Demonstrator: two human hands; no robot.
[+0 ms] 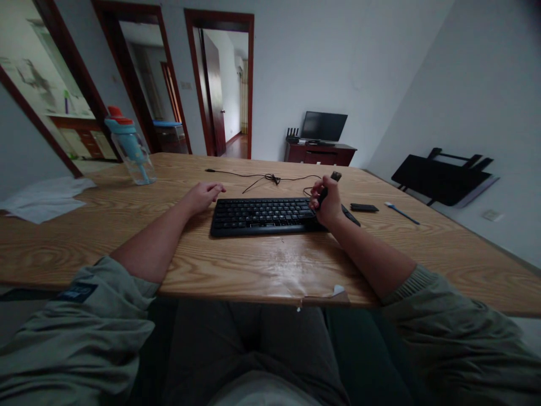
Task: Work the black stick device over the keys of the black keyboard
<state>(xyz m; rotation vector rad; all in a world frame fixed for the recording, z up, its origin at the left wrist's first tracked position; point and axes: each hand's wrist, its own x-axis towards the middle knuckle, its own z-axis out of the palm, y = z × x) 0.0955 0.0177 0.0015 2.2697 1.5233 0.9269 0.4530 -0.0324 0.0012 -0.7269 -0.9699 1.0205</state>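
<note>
A black keyboard [257, 217] lies flat on the wooden table in front of me. Pale outlines show along its front row, where the space bar usually sits. My left hand [205, 196] rests beside the keyboard's back left corner, fingers loosely stretched and holding nothing. Above the right part of the keys, my right hand [328, 202] is closed around a slim black-handled tool [335, 176]. The tool's upper end sticks out above the fist; its lower end is hidden by my fingers, so its kind is unclear.
Behind the keyboard runs a thin black cable [273, 179], partly bundled. To the right lie a flat black piece [364, 208] and a blue toothbrush-like brush [401, 213]. A water bottle [133, 149] and white paper [44, 197] are on the left. The table's front edge [262, 296] is close to me.
</note>
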